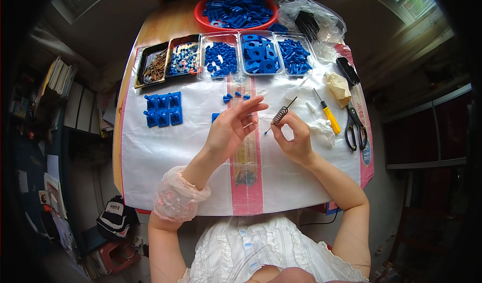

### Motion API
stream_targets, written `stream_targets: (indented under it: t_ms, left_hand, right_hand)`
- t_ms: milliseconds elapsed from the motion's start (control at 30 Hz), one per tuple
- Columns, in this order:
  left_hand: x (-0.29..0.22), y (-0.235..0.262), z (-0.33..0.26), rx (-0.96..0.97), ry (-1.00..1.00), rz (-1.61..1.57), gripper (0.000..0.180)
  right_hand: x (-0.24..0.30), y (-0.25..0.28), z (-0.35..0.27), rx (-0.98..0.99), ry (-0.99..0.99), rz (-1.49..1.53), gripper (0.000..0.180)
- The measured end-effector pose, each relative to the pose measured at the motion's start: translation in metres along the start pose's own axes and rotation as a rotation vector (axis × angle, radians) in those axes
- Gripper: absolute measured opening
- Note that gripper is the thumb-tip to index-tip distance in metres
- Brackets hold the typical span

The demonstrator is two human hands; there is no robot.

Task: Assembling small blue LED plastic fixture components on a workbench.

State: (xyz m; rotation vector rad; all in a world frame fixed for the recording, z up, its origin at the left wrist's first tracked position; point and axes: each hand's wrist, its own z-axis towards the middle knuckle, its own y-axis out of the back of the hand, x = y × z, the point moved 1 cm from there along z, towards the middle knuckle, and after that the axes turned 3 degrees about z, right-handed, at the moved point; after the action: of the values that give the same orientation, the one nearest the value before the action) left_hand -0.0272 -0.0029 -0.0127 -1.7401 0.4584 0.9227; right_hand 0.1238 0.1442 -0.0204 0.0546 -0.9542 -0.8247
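Creased, shiny white plastic sheeting [291, 187] is covering the wooden counter [153, 28]. Far off, a red plastic tub [200, 18] is looking glossy, clear plastic trays [221, 36] are gleaming; nearer, a dark coil [279, 115] is looking metallic.

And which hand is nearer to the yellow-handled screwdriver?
Right. The right hand, pinching a black spring, is just left of the yellow-handled screwdriver; the left hand is farther off to the left.

Behind the left of the hands [226, 125], a blue piece [215, 117] is mostly hidden, its shape unclear.
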Motion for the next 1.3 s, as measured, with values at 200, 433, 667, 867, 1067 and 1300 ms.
stream_targets:
  t_ms: [200, 433, 667, 867, 1067, 1300]
  left_hand:
    - [0.02, -0.005, -0.008, -0.148, -0.312, 1.204, 0.024]
    - [0.029, -0.003, -0.009, -0.122, -0.359, 1.325, 0.015]
    - [0.032, -0.005, -0.008, -0.132, -0.357, 1.306, 0.014]
    - [0.029, -0.008, -0.007, -0.119, -0.361, 1.182, 0.015]
    - [0.039, -0.01, -0.006, -0.055, -0.103, 0.613, 0.019]
    - [0.045, -0.001, -0.001, -0.021, -0.077, 0.485, 0.017]
  right_hand:
    - [-0.005, -0.003, -0.004, -0.015, 0.013, 0.021, 0.021]
    - [-0.003, -0.002, -0.004, -0.009, 0.023, 0.024, 0.022]
    - [-0.004, -0.003, -0.006, -0.029, 0.01, 0.022, 0.022]
    - [-0.006, 0.011, -0.013, -0.191, -0.048, 0.051, 0.018]
    - [0.008, 0.021, -0.015, -0.302, -0.311, 0.472, 0.01]
    - [0.007, 0.019, -0.017, -0.3, -0.336, 0.493, 0.007]
